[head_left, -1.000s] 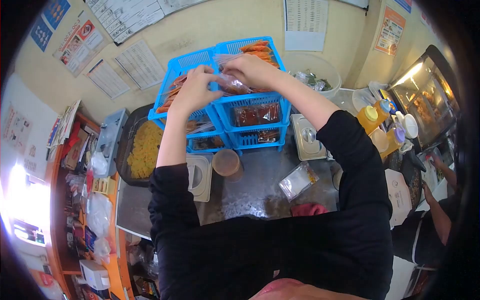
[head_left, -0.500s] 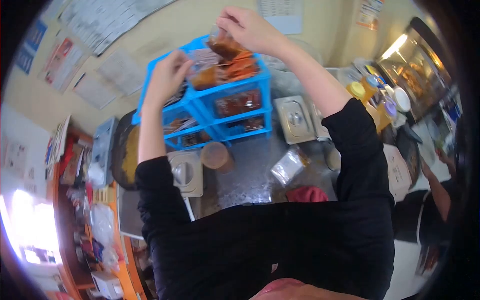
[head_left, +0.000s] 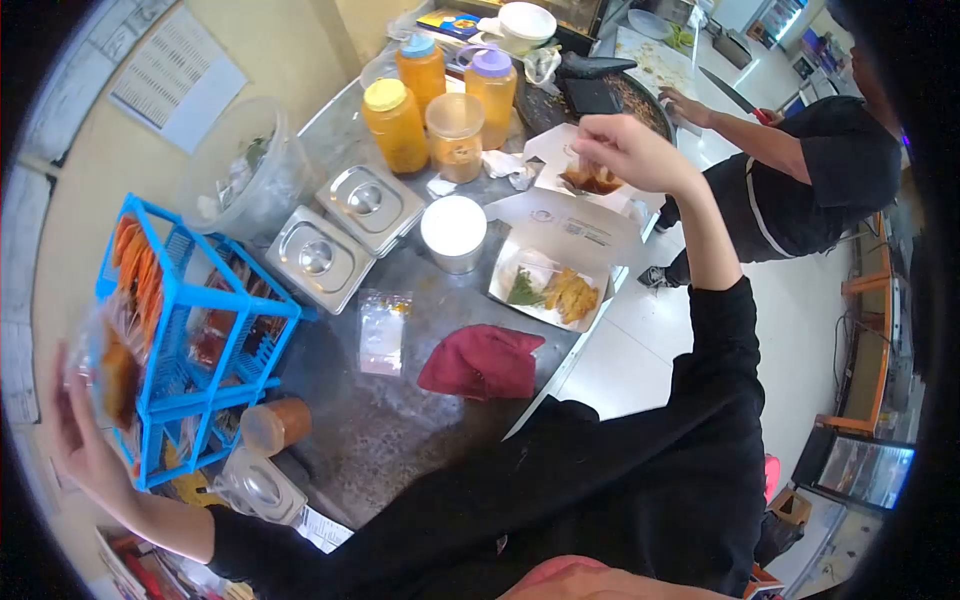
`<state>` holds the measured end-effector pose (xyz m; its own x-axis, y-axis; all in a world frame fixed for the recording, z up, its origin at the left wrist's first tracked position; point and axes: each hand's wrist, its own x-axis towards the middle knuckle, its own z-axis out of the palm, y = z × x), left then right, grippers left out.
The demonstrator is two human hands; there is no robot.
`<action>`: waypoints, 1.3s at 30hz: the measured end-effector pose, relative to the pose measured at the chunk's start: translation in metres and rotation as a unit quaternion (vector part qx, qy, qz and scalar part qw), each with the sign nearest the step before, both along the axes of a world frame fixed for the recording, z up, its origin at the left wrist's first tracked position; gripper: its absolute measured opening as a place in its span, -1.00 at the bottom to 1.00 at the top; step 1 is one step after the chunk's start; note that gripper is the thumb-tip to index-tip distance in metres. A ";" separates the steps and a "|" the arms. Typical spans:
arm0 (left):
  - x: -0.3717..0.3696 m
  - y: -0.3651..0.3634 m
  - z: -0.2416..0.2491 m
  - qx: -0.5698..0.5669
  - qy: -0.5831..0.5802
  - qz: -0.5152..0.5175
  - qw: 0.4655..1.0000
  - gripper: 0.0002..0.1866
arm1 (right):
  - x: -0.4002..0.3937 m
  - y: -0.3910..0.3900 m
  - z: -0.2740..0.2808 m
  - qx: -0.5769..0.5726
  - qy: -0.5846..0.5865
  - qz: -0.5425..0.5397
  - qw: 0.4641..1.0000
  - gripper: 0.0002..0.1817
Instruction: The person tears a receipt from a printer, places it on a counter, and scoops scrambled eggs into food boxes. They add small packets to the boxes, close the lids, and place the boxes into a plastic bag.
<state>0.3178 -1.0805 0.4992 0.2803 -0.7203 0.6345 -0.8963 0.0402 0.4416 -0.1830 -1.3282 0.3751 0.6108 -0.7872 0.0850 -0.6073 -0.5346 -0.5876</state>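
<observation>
My right hand (head_left: 632, 152) is closed on a small clear packet of brown sauce (head_left: 590, 181), held at the open white box (head_left: 548, 160) at the back right. At the far left my left hand (head_left: 85, 430) touches a clear bag with orange-brown contents (head_left: 117, 375), beside the blue basket rack (head_left: 170, 300); blur hides its exact grip. Orange packets (head_left: 138, 265) fill the rack's top. A second open box (head_left: 610, 245) holds rice, greens and yellow-brown food (head_left: 571, 296), nearer to me than the first box.
Sauce bottles (head_left: 397, 135), steel lidded containers (head_left: 318, 258), a white-lidded tub (head_left: 453, 232), a plastic packet (head_left: 383, 335) and a red cloth (head_left: 484, 362) stand or lie on the counter (head_left: 370, 440). A co-worker (head_left: 800, 170) at the right holds a knife (head_left: 735, 92).
The view has turned right. My right hand has moved with the sauce packet from above the blue rack to the box at the right. My left hand remains by the rack.
</observation>
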 end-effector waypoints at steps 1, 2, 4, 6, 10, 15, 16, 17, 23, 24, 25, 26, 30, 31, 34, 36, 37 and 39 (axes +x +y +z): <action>-0.016 -0.007 -0.006 0.051 0.012 -0.004 0.999 -0.74 | -0.014 -0.008 -0.022 0.015 -0.013 -0.027 0.999 -0.75; -0.037 -0.015 -0.010 0.100 0.023 -0.007 0.995 -0.76 | -0.024 -0.016 -0.042 0.028 -0.026 -0.054 0.998 -0.74; -0.096 -0.037 -0.016 0.192 -0.039 -0.131 0.972 -0.76 | -0.041 -0.031 -0.077 0.040 0.010 -0.040 0.998 -0.74; -0.147 -0.061 -0.040 0.261 0.032 -0.212 0.941 -0.73 | -0.049 -0.043 -0.110 0.170 -0.014 -0.080 0.982 -0.76; -0.224 -0.109 -0.134 0.286 0.106 -0.415 0.857 -0.74 | -0.066 -0.056 -0.156 0.025 0.027 -0.128 0.991 -0.76; -0.293 -0.135 -0.231 0.319 0.170 -0.462 0.810 -0.81 | -0.082 0.008 -0.135 -0.066 -0.140 -0.323 0.934 -0.77; -0.300 -0.138 -0.246 0.311 0.162 -0.451 0.821 -0.81 | -0.091 0.025 -0.138 -0.055 -0.178 -0.357 0.915 -0.77; -0.305 -0.141 -0.260 0.300 0.154 -0.441 0.832 -0.82 | -0.103 0.039 -0.158 -0.044 -0.231 -0.415 0.879 -0.77; -0.315 -0.137 -0.309 0.200 0.049 -0.314 0.927 -0.73 | -0.114 0.086 -0.278 0.155 -0.358 -0.541 0.745 -0.42; -0.317 -0.134 -0.315 0.184 0.059 -0.283 0.940 -0.70 | -0.110 0.083 -0.276 0.156 -0.353 -0.532 0.753 -0.39; -0.318 -0.131 -0.323 0.166 0.068 -0.251 0.951 -0.68 | -0.107 0.078 -0.274 0.157 -0.349 -0.524 0.761 -0.37; -0.319 -0.128 -0.330 0.148 0.078 -0.218 0.962 -0.66 | -0.105 0.072 -0.269 0.158 -0.345 -0.514 0.769 -0.34; -0.329 -0.117 -0.348 0.205 0.078 -0.215 0.952 -0.66 | -0.109 0.055 -0.260 0.206 -0.268 -0.467 0.817 -0.42; -0.329 -0.114 -0.349 0.222 0.074 -0.209 0.949 -0.64 | -0.113 0.052 -0.275 0.180 -0.245 -0.455 0.837 -0.45; -0.325 -0.097 -0.359 0.223 0.132 -0.195 0.946 -0.55 | -0.116 0.058 -0.284 0.131 -0.227 -0.422 0.868 -0.51; -0.323 -0.089 -0.356 0.231 0.217 -0.168 0.933 -0.51 | -0.115 0.064 -0.284 0.131 -0.241 -0.419 0.865 -0.53; -0.322 -0.084 -0.354 0.250 0.272 -0.144 0.918 -0.50 | -0.114 0.067 -0.284 0.145 -0.251 -0.426 0.857 -0.53; -0.314 -0.082 -0.363 0.276 0.244 -0.134 0.920 -0.55 | -0.107 0.066 -0.275 0.212 -0.276 -0.427 0.835 -0.51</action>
